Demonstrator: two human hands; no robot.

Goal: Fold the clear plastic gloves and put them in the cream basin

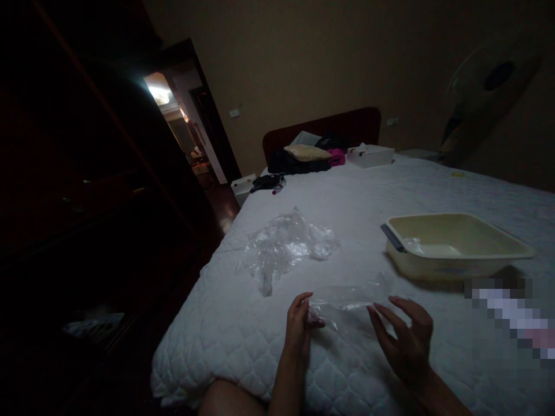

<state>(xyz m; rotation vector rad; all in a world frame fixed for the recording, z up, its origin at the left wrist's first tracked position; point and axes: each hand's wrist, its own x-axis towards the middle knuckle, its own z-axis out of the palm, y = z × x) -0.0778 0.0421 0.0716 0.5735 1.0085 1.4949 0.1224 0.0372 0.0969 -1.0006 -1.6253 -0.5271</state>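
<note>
A small clear plastic bag lies flat on the white quilted bed in front of me. My left hand pinches its left end between thumb and fingers. My right hand hovers at its right end with the fingers spread and curved, touching or just above the plastic. A crumpled pile of clear plastic bags rests farther up the bed, left of centre.
A cream plastic basin with a dark handle sits on the bed to the right. Clothes, a pillow and a white box lie by the dark headboard. A standing fan is at far right. Left of the bed are dark floor and a lit doorway.
</note>
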